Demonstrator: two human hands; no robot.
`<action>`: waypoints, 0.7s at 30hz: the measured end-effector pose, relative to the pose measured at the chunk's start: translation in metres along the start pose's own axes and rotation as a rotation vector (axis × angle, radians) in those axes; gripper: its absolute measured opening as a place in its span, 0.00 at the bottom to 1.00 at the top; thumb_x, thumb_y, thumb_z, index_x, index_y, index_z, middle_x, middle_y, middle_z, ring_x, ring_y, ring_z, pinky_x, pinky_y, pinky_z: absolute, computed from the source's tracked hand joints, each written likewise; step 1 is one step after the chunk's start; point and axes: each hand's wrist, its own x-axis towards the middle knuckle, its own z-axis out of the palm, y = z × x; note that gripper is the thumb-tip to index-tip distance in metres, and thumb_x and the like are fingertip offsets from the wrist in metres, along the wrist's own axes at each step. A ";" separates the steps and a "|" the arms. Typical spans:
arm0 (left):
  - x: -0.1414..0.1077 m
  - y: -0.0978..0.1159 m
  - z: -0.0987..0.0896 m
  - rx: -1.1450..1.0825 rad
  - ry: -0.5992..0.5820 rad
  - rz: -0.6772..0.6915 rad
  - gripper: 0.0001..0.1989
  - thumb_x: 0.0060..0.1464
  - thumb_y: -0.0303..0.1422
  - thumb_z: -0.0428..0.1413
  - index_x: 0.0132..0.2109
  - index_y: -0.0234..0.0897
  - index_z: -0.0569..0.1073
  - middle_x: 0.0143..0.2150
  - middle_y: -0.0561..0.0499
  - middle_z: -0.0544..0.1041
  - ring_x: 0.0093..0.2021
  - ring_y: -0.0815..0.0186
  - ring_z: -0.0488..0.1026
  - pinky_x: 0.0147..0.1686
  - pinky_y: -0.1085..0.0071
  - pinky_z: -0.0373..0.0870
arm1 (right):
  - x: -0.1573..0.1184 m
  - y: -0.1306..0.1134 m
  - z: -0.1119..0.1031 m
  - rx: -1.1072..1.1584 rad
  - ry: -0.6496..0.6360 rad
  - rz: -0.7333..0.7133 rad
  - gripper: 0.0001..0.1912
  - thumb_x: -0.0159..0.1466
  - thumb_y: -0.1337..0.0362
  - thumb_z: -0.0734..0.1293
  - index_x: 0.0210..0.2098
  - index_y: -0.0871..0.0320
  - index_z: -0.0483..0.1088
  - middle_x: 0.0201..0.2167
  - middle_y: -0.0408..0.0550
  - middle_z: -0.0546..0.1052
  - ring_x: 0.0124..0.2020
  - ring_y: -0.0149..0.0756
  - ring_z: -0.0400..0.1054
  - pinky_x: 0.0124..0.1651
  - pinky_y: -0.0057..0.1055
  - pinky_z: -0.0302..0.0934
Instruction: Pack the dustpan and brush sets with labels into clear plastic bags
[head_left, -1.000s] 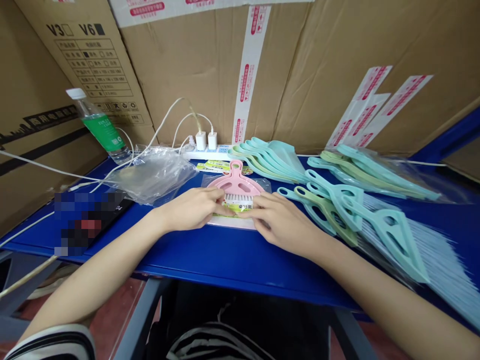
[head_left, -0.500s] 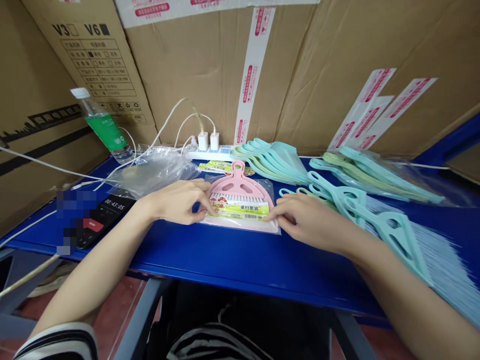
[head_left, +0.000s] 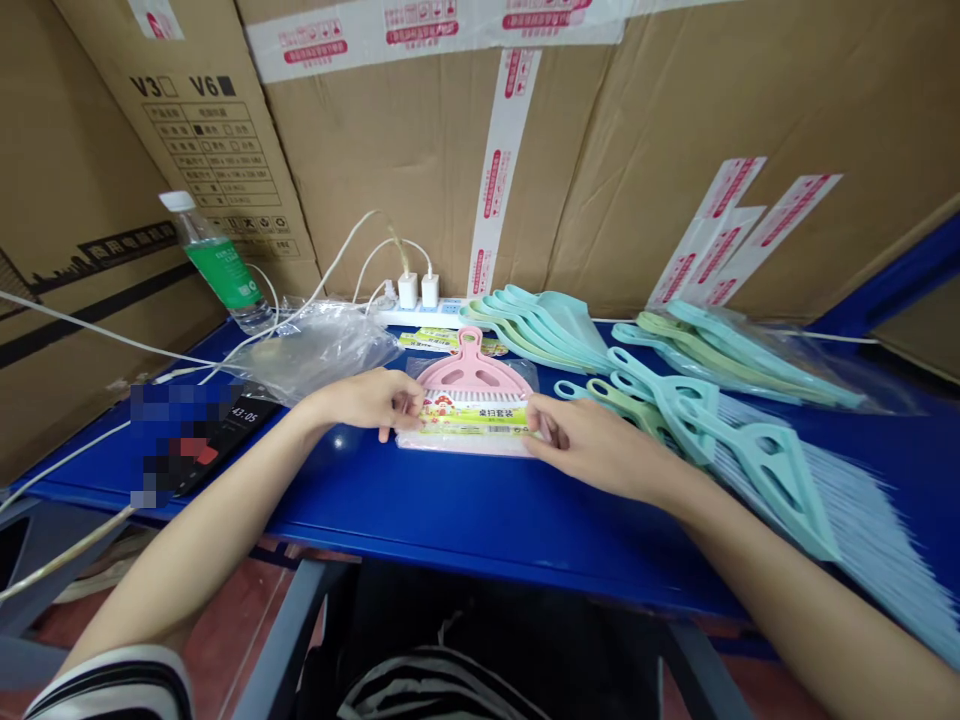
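In front of me on the blue table, a pink dustpan (head_left: 480, 376) with a striped-edged brush lies flat inside a clear plastic bag (head_left: 465, 442). A printed card label (head_left: 474, 410), white and green with red mushrooms, lies across its lower half. My left hand (head_left: 375, 404) has its fingers curled closed on the bag's left edge beside the label. On the opposite side, my right hand (head_left: 589, 432) pinches the bag's right edge between thumb and bent fingers. The pink handle points away from me. Both hands partly hide the bag's sides.
Mint and green dustpans (head_left: 555, 325) are stacked behind, with more bagged ones (head_left: 750, 355) at right. Mint brushes (head_left: 765, 470) lie beside my right forearm. At left are clear bags (head_left: 315, 350), a phone (head_left: 225, 440), a bottle (head_left: 225, 270) and cables. Cardboard boxes (head_left: 420, 150) stand behind a power strip (head_left: 450, 312).
Both hands' fingers have gone from pressing on the label's ends to curling round the bag's side edges. The camera has tilted slightly upward.
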 end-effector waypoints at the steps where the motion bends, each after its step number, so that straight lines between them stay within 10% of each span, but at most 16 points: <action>1: 0.000 -0.002 -0.001 -0.068 -0.030 -0.015 0.12 0.51 0.34 0.58 0.24 0.35 0.65 0.18 0.60 0.69 0.17 0.75 0.69 0.21 0.80 0.60 | 0.001 0.002 0.001 0.031 0.031 -0.008 0.06 0.59 0.68 0.60 0.27 0.52 0.58 0.19 0.39 0.69 0.23 0.35 0.65 0.27 0.30 0.53; 7: 0.004 -0.011 -0.006 -0.284 -0.154 -0.112 0.16 0.43 0.41 0.66 0.26 0.34 0.71 0.19 0.54 0.76 0.20 0.72 0.74 0.18 0.82 0.60 | 0.005 0.008 0.004 0.416 0.232 0.011 0.05 0.59 0.60 0.61 0.32 0.54 0.62 0.23 0.38 0.66 0.21 0.33 0.68 0.26 0.33 0.63; 14: 0.017 -0.007 0.012 -0.554 -0.072 -0.042 0.21 0.37 0.44 0.70 0.25 0.33 0.71 0.20 0.52 0.78 0.20 0.72 0.75 0.20 0.80 0.67 | 0.007 -0.017 0.026 1.156 0.557 0.146 0.50 0.49 0.52 0.73 0.65 0.44 0.46 0.57 0.51 0.66 0.45 0.42 0.73 0.41 0.43 0.74; 21: 0.014 0.020 0.029 -0.583 0.033 0.124 0.19 0.42 0.43 0.68 0.28 0.31 0.74 0.25 0.50 0.80 0.21 0.73 0.75 0.18 0.82 0.63 | 0.002 -0.030 0.046 1.403 0.580 0.211 0.33 0.50 0.56 0.72 0.54 0.47 0.62 0.53 0.49 0.75 0.54 0.50 0.69 0.47 0.51 0.70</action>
